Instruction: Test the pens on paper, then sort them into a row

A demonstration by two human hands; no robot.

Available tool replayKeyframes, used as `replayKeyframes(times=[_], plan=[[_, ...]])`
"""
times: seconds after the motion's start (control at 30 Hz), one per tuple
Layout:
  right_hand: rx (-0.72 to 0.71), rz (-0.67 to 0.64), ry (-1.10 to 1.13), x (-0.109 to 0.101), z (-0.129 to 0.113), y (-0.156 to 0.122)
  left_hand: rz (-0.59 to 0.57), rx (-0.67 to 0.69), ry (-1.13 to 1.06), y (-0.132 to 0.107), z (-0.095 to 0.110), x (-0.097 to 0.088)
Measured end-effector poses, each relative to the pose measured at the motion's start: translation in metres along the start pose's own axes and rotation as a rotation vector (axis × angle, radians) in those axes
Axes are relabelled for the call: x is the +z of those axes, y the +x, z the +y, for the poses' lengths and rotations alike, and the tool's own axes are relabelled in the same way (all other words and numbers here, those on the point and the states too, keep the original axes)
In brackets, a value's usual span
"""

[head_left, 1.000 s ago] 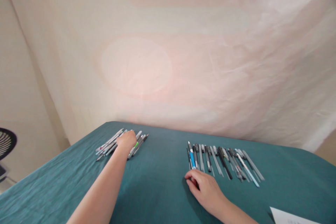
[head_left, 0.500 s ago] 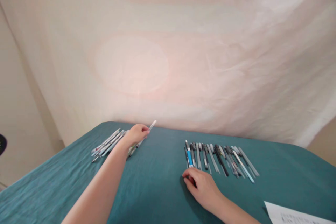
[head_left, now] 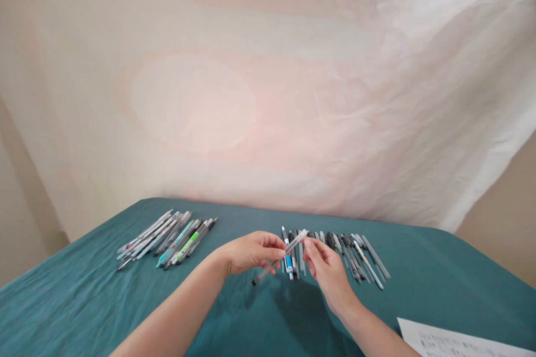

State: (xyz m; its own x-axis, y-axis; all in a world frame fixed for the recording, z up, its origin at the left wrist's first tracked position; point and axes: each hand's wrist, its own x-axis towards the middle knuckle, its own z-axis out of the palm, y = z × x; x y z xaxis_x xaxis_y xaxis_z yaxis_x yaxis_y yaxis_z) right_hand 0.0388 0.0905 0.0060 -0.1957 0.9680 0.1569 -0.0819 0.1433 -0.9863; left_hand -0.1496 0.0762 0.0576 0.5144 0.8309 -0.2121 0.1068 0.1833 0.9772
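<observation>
My left hand (head_left: 258, 252) pinches a clear pen (head_left: 268, 270) with a dark lower end and a pale upper end. The pen slants up to the right, above the cloth. At its upper end my right hand (head_left: 325, 269) has thumb and fingers closed on the pale part. Just behind both hands lies a row of pens (head_left: 364, 256), mostly clear, grey and black, partly hidden by the hands. A blue and white pen (head_left: 288, 261) sits at the left end of that row.
To the left, a loose pile of pens (head_left: 153, 234) lies on the dark green tablecloth (head_left: 159, 304), with a bright green pen (head_left: 191, 242) among them. A printed white paper (head_left: 452, 340) is at the lower right. Behind the table hangs a pale sheet (head_left: 293, 95).
My left hand has moved right from the left pile, bringing the clear pen. My right hand has risen off the cloth and met the pen's upper end. The view has shifted slightly right.
</observation>
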Motion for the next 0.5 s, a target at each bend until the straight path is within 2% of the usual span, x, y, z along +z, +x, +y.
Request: replayKeyframes(times=[0.1,0.2,0.33,0.5], plan=[[0.016,0.031,0.069,-0.002,-0.003,0.002,-0.035,-0.045,-0.007,0.005,-0.008,0.008],[0.055,0.02,0.082,0.0,-0.002,0.002,-0.043,-0.098,-0.126,0.011,-0.016,0.017],[0.057,-0.02,0.104,0.004,0.003,-0.001,-0.003,-0.131,-0.284,0.021,-0.023,0.029],[0.098,-0.079,0.152,0.006,0.005,-0.003,0.041,-0.179,-0.274,0.024,-0.024,0.035]])
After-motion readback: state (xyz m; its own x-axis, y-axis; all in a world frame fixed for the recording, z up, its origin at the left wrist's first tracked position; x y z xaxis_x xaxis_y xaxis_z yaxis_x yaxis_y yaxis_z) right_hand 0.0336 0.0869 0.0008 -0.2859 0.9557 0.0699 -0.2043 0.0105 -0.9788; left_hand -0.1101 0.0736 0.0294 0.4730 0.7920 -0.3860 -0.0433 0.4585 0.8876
